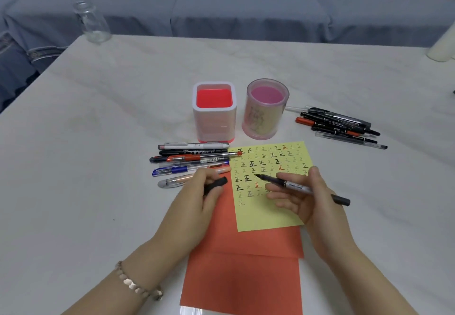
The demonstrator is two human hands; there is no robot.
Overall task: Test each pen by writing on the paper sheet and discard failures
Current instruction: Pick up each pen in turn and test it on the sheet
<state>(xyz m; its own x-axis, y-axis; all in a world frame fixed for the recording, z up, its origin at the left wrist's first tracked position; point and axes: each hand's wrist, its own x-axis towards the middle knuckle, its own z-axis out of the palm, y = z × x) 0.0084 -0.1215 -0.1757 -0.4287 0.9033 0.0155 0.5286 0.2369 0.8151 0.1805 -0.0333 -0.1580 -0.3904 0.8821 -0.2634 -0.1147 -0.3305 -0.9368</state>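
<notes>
Pen (pixel 295 186): black barrel, pinched mid-length between thumb and fingers of the right hand (pixel 302 199); remaining fingers loosely curled beneath the barrel. Long axis runs from lower right to upper left of the frame; bare tip leads, at centre frame over the sheet (pixel 270 218); contact between tip and paper cannot be determined.

Cap (pixel 218 183): black, gripped in the curled fingers of the left hand (pixel 197 196), just left of the sheet's left edge and over the red paper (pixel 246 265).

Governing relation: the unmarked area of the sheet lies below the tip, toward the bottom of the frame; the right hand is already over the sheet and is the nearer; judged requirement: draw the tip down toward the blank zone before the test stroke.

Legible writing: rows of "正" on the sheet, mostly black, several red, many faint; the pale label on the pen carries print, too blurred to read; labels on the left pile (pixel 192 157) likewise too small to read.

Adjacent items: right pile (pixel 339 125) at right of frame; square cup (pixel 214 117) and round cup (pixel 266 117) above the sheet.
</notes>
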